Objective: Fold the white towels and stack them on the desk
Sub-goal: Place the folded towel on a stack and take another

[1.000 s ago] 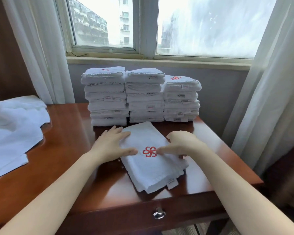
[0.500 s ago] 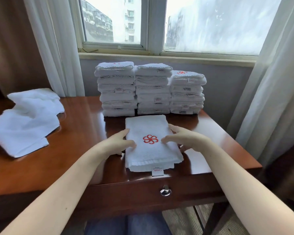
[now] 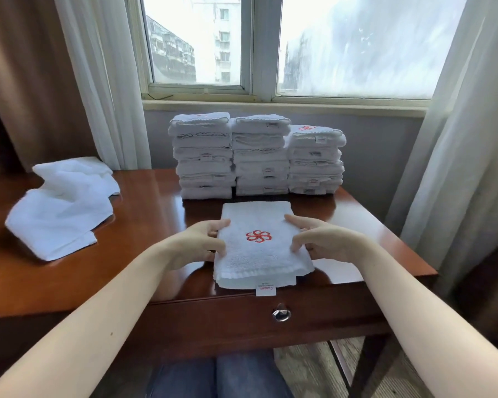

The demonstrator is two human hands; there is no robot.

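Seen from the head camera, the towel [image 3: 263,249] lay folded at the near edge of the desk [image 3: 156,225], logo up, just in front of three stacks [image 3: 260,156]. My left hand [image 3: 203,242] gripped its left side and my right hand [image 3: 321,239] its right, fingers curled round the edges. I judged the fold done. Next it needed lifting squarely onto a stack, likely the lower right one. Loose towels [image 3: 64,209] waited at the left.
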